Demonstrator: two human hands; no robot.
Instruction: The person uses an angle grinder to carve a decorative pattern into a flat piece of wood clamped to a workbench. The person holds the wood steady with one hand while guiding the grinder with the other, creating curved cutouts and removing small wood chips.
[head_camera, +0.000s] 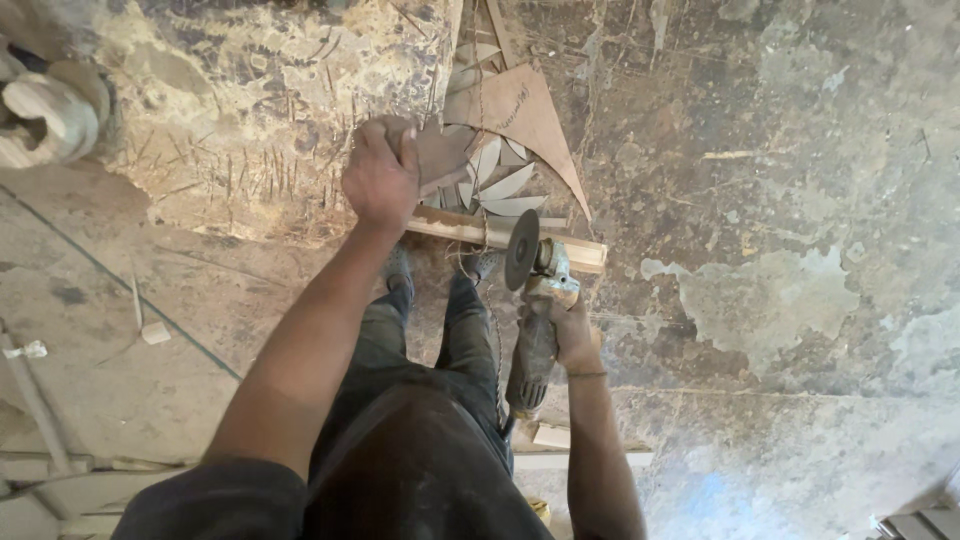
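The person stands on a stained, scratched concrete floor (800, 200) and looks straight down; 2 dark trouser legs and 2 shoes occupy the lower centre of the view. The right hand (572, 335) is clenched around the body of an angle grinder (535, 320), which points away from the person with its round cutting disc (521, 249) upright and edge-on. The disc sits just at the near edge of a pale wooden batten (480, 232) that lies flat on the floor across the toes of the shoes; whether disc and batten touch cannot be determined. The grinder cable (495, 340) runs back between the legs. The left hand (380, 180) reaches beyond the batten and grasps a flat, brown, irregular plywood piece (440, 155), thumb on top, holding it just above the batten's far edge. Beyond this piece lies a cluster of thin curved offcuts (505, 185) and 1 large pointed brown template sheet (525, 115), flat on the floor. A short pale wood strip (580, 458) lies behind the person's right leg. At the floor's left edge stands a pale rounded object (45, 115).
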